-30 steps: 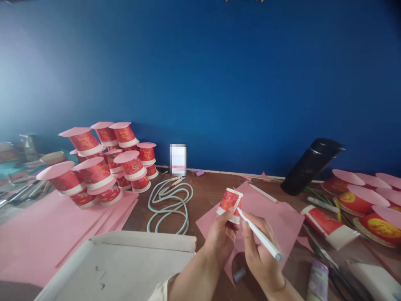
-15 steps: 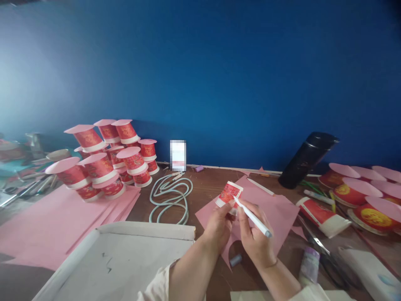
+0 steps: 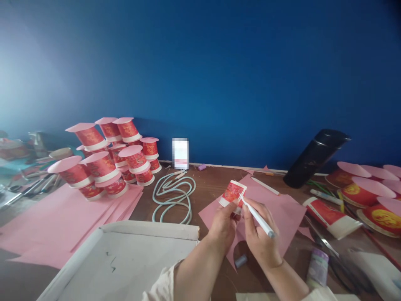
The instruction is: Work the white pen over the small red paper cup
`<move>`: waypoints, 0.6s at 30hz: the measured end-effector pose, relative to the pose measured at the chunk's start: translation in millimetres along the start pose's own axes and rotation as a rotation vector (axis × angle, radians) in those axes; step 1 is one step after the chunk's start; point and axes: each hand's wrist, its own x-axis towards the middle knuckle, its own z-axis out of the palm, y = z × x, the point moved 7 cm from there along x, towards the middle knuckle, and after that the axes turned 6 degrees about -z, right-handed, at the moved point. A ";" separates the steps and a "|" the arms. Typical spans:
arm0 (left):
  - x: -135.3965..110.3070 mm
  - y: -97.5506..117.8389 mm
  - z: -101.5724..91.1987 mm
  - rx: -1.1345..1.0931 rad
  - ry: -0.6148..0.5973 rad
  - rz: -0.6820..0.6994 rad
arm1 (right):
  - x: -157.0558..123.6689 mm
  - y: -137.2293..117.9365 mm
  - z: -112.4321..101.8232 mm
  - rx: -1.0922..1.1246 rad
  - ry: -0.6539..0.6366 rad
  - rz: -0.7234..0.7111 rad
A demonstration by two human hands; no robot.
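Observation:
My left hand (image 3: 224, 225) is closed on a small red paper piece (image 3: 232, 192) with white edges and a printed pattern, perhaps a flattened paper cup. In my right hand (image 3: 261, 234) is a white marker (image 3: 258, 217), its grey end toward me and its tip at the right edge of the red piece. Whether the tip touches the paper is too small to tell. Beneath both hands lies a pink paper sheet (image 3: 288, 209) with curved cut-outs. A small grey cap (image 3: 241, 261) rests by the sheet's near edge.
Stacked red paper cups (image 3: 102, 167) topped with pink discs stand left on pink sheets (image 3: 62, 225). More disc-topped cups (image 3: 369, 190) are at right, near a leaning black flask (image 3: 313, 161), scissors (image 3: 332, 251) and a glue stick (image 3: 318, 267). A coiled cable (image 3: 172, 196) and white box lid (image 3: 125, 259) lie left of centre.
The whole view has shifted slightly, so most things appear a little further right. Both hands keep their hold on the red paper piece and the marker, with little other movement.

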 end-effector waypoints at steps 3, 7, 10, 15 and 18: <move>-0.9 0.6 -0.3 -0.003 0.008 -0.002 | -0.1 1.0 0.9 0.030 -0.031 0.024; 0.0 1.4 -0.5 0.009 0.007 0.006 | 0.3 -0.7 0.0 0.036 -0.032 0.008; 1.0 1.5 -0.1 0.025 -0.004 0.013 | 0.7 -1.2 -0.2 -0.003 -0.021 -0.011; 1.4 0.9 0.0 0.050 -0.004 0.008 | 1.8 -2.7 -1.8 -0.026 0.001 -0.047; 1.5 1.0 0.2 0.054 -0.011 0.010 | 1.9 -3.2 -3.7 -0.015 0.020 -0.056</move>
